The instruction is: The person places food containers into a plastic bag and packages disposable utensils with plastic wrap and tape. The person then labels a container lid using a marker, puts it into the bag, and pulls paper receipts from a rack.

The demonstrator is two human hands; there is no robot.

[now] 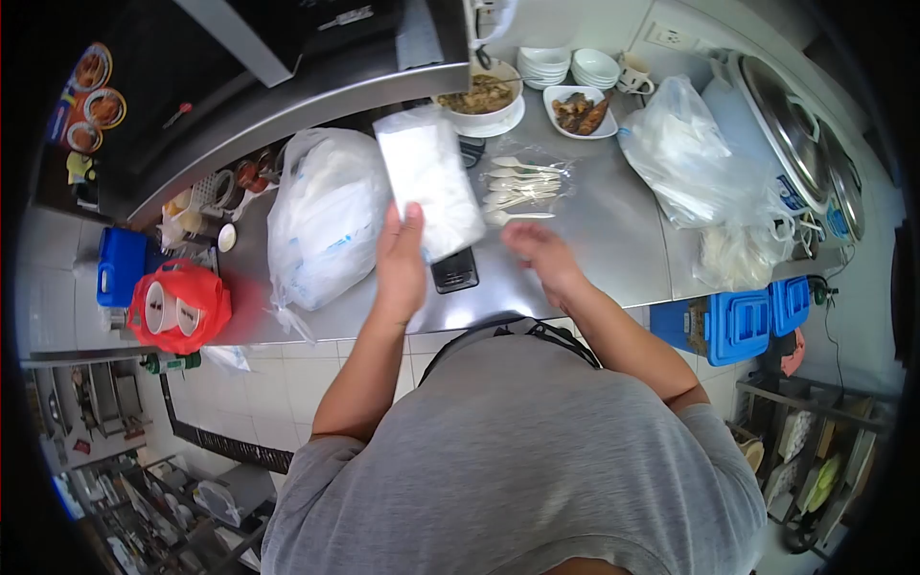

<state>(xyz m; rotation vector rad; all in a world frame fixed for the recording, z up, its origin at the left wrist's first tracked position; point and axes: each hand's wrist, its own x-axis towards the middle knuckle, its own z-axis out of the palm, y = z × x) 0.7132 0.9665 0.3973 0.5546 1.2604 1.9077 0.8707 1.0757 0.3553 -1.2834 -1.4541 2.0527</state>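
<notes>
My left hand [401, 261] grips the lower left edge of a white pack of napkins [433, 182], thumb on top, and the pack is raised above the metal counter. It looks slightly blurred. Beneath its lower end lies a black phone [455, 272], partly covered. My right hand [544, 259] hovers over the counter to the right, its fingers loosely bent and a little blurred, with nothing visible in them. Just beyond it, several cream plastic spoons [522, 182] lie in a row on clear plastic wrap. Left of the pack stands a full white plastic bag [326, 216].
Behind the spoons are a bowl of food [479, 96], a plate of cooked food [580, 112] and stacked white bowls [543, 65]. Plastic bags [680, 144] and a large lidded pot [781, 125] occupy the right. A red bag [182, 305] with cups sits left.
</notes>
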